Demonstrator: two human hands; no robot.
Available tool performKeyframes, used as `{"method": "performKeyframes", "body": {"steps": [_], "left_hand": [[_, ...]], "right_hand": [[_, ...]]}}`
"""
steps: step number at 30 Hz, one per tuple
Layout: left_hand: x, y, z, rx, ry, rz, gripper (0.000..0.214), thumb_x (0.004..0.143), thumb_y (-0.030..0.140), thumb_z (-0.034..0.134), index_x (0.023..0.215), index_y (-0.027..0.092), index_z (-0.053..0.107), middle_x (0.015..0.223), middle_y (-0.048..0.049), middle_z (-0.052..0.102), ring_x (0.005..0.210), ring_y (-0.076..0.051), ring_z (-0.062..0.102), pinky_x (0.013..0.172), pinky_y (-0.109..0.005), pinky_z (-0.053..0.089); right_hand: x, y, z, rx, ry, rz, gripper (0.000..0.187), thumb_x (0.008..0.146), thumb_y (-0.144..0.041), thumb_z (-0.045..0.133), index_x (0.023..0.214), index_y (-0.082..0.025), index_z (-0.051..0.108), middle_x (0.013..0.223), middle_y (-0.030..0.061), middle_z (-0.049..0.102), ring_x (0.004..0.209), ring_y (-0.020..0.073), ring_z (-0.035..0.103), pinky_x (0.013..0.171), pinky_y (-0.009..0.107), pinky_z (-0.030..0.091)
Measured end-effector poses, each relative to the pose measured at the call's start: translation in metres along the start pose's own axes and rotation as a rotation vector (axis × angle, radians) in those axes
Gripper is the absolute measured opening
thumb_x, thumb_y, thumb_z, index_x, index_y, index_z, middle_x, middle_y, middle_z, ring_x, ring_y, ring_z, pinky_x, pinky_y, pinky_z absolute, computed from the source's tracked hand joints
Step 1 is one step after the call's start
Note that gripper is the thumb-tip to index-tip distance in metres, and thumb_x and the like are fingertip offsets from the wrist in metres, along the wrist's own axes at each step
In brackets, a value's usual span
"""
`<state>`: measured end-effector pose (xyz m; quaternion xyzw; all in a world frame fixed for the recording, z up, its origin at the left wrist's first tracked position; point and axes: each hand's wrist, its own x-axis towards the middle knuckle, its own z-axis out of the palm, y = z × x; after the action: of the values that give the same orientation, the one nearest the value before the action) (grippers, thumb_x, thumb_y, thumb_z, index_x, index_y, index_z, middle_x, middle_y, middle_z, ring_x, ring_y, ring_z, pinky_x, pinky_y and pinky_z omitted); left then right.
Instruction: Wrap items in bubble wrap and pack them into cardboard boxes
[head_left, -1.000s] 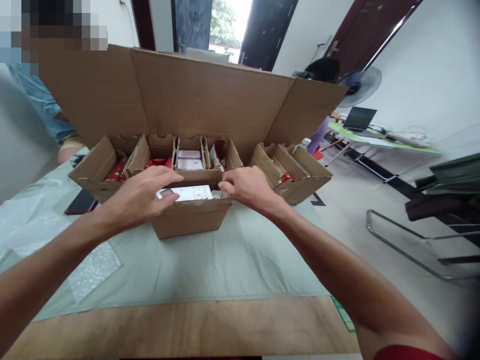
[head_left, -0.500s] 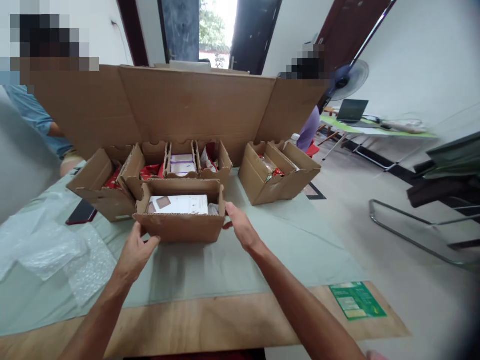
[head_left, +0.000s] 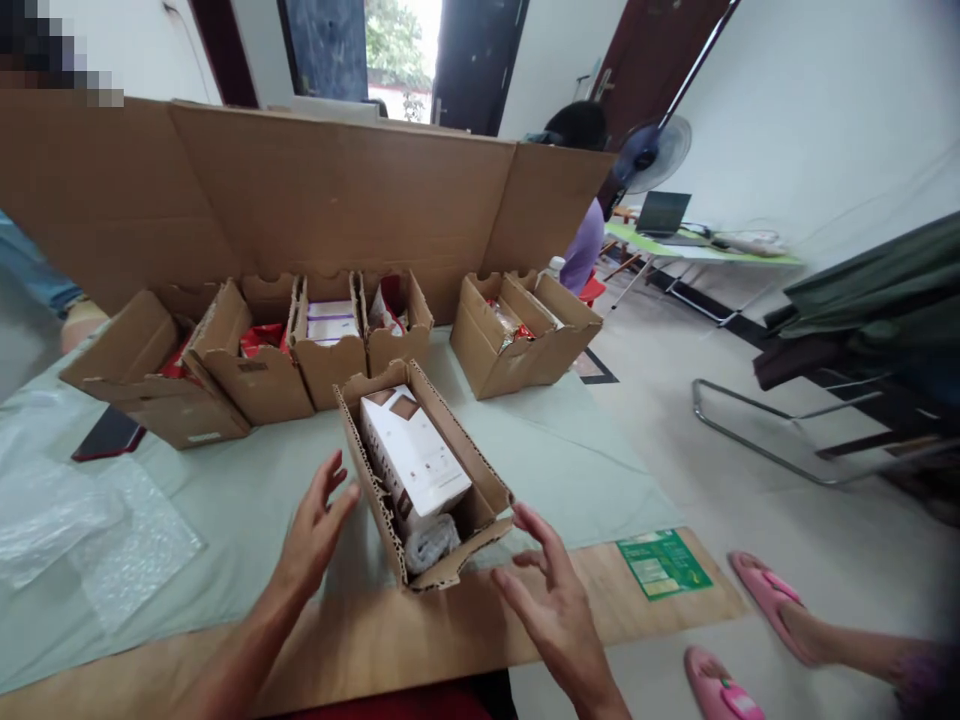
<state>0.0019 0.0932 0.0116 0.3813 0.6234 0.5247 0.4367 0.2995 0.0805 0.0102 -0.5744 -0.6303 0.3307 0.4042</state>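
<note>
An open-topped cardboard bin (head_left: 390,545) stands at an angle on the table between my hands. Inside it lie a white carton (head_left: 420,450) and a bundle in clear plastic wrap (head_left: 433,543). My left hand (head_left: 319,520) hovers just left of the bin, fingers apart and holding nothing. By the bin's near right corner is my right hand (head_left: 546,585), its fingers spread; whether a fingertip touches the cardboard I cannot tell.
Behind stand several cardboard bins (head_left: 274,380) with packets, and another pair (head_left: 502,350) to the right. A tall cardboard panel (head_left: 337,190) rises behind them. Bubble wrap (head_left: 135,530) and a phone (head_left: 110,433) lie left. At right, a person's slippered foot (head_left: 780,600) shows.
The bin has turned from sideways to pointing toward me and come nearer. Both hands have let go of it and opened. The view has shifted right, and pink slippers now show.
</note>
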Motion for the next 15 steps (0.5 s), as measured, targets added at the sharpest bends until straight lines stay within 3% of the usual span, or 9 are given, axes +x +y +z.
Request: {"method": "performKeyframes", "body": {"steps": [3,5,7,10,13,15], "left_hand": [[-0.043,-0.018,0.004,0.002,-0.03,-0.076,0.079,0.088,0.066,0.058,0.155,0.027,0.038,0.165,-0.0104,0.037,0.153,-0.035,0.032,0.124,-0.055,0.028],[-0.062,-0.025,0.008,-0.004,-0.075,-0.049,0.08,0.088,0.069,0.055,0.156,0.03,0.039,0.166,-0.007,0.036,0.155,-0.034,0.027,0.127,-0.053,0.026],[-0.071,-0.031,0.014,-0.008,-0.136,0.004,0.08,0.089,0.069,0.053,0.157,0.031,0.037,0.168,-0.004,0.033,0.157,-0.033,0.022,0.128,-0.051,0.023],[-0.076,-0.039,0.028,-0.016,-0.269,0.028,0.079,0.092,0.067,0.05,0.16,0.032,0.03,0.17,-0.0012,0.027,0.158,-0.033,0.017,0.129,-0.052,0.018],[-0.083,-0.046,0.046,-0.04,-0.423,0.031,0.081,0.09,0.067,0.053,0.161,0.039,0.026,0.169,0.0019,0.028,0.157,-0.033,0.017,0.127,-0.052,0.023],[-0.089,-0.047,0.056,-0.039,-0.492,0.044,0.084,0.087,0.069,0.056,0.16,0.043,0.024,0.168,0.0041,0.029,0.157,-0.032,0.015,0.126,-0.053,0.026]], "right_hand": [[0.029,-0.006,0.018,0.155,-0.184,-0.052,0.085,0.077,-0.044,0.08,0.152,-0.026,0.045,0.15,0.0143,0.055,0.127,0.0307,0.061,0.09,0.039,0.06],[0.04,-0.011,0.028,0.204,-0.299,-0.086,0.079,0.075,-0.047,0.082,0.146,-0.027,0.053,0.144,0.0132,0.062,0.124,0.0312,0.063,0.092,0.04,0.059],[0.039,-0.015,0.029,0.185,-0.352,-0.108,0.061,0.077,-0.047,0.08,0.132,-0.026,0.066,0.126,0.0108,0.072,0.113,0.0314,0.068,0.089,0.041,0.059],[0.018,-0.009,0.015,0.111,-0.253,-0.09,0.04,0.077,-0.046,0.077,0.113,-0.027,0.075,0.103,0.008,0.078,0.097,0.0318,0.073,0.081,0.041,0.062],[-0.015,0.011,-0.01,0.049,-0.109,-0.022,0.026,0.074,-0.043,0.076,0.095,-0.028,0.078,0.087,0.0081,0.079,0.087,0.0332,0.074,0.074,0.042,0.063],[-0.034,0.025,-0.024,0.032,-0.106,0.012,0.018,0.074,-0.042,0.073,0.082,-0.027,0.078,0.081,0.0088,0.078,0.079,0.0329,0.075,0.069,0.042,0.063]]}}
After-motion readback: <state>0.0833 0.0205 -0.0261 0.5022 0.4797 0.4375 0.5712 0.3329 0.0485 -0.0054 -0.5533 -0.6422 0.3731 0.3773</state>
